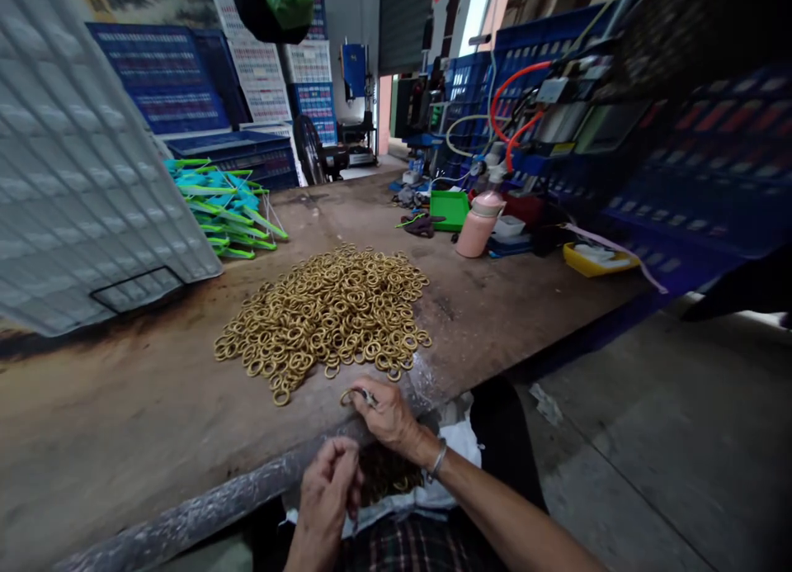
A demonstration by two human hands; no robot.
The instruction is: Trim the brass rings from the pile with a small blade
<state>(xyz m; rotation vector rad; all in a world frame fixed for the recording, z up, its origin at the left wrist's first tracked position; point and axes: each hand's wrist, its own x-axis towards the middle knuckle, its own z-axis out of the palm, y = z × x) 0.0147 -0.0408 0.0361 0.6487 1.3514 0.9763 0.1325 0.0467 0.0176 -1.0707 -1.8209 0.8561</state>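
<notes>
Golden rings (334, 312) lie heaped — right hand (389, 419) pinching one.

To my left, a pale ribbed crate (117, 167) stands on the worktop (507, 308), a heap of lime-green and turquoise pieces (226, 210) beside it. To my right I see a pink bottle (478, 225) beside a green tray (450, 209), a yellow tray (580, 263) farther right, and orange tubing (497, 101) looping above. Blue crates (161, 77), white crates (266, 77) and a black fan (308, 151) stand behind.
</notes>
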